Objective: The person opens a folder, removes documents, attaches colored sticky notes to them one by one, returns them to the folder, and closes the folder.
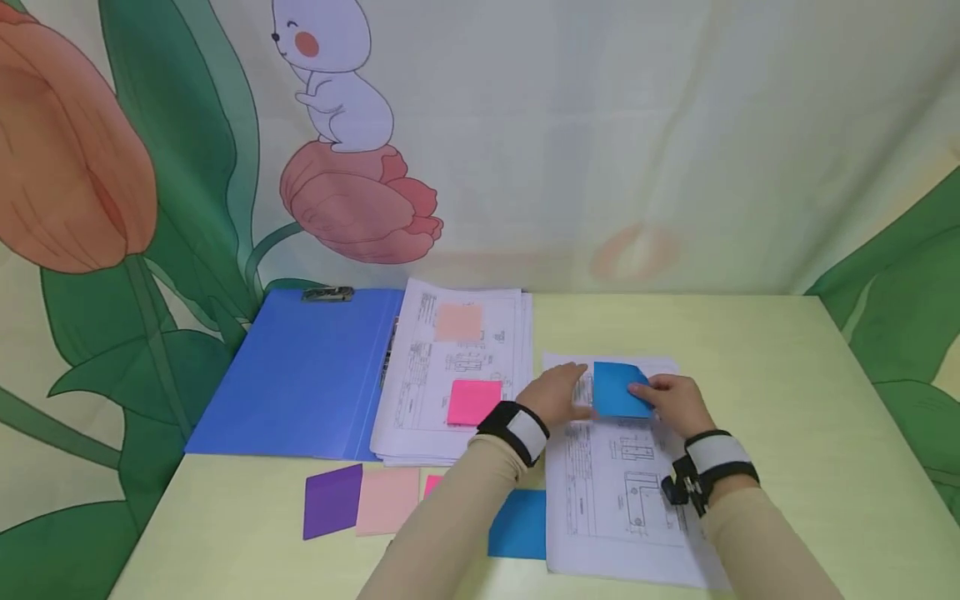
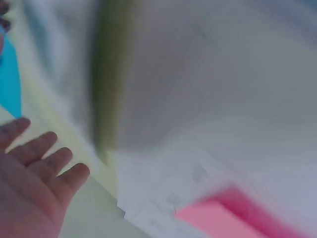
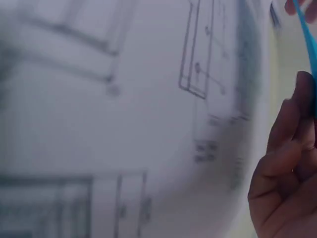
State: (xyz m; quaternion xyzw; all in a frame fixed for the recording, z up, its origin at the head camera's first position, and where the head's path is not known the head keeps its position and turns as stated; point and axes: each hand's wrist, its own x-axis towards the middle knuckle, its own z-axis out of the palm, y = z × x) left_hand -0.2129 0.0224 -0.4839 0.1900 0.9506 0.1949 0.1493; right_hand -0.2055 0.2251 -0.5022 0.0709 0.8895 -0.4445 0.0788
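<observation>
A blue square sticky note [image 1: 618, 388] is pinched at its right edge between the thumb and fingers of my right hand [image 1: 681, 405]. The note is over the upper part of a printed drawing sheet [image 1: 588, 533] on the table. Just left of the note is my left hand [image 1: 551, 393], its fingers extended and holding nothing. In the left wrist view, the fingers of the left hand [image 2: 37, 183] spread below the blue note, apart from it. At the right edge of the right wrist view, the note appears nearly edge-on beside the right hand [image 3: 285, 173].
An open blue folder [image 1: 300, 375] bears a stack of drawings [image 1: 420, 417] with a peach note [image 1: 459, 322] and a bright pink note [image 1: 474, 402]. In front lie a purple note [image 1: 332, 502], a pale pink note [image 1: 387, 502] and another blue note [image 1: 517, 525].
</observation>
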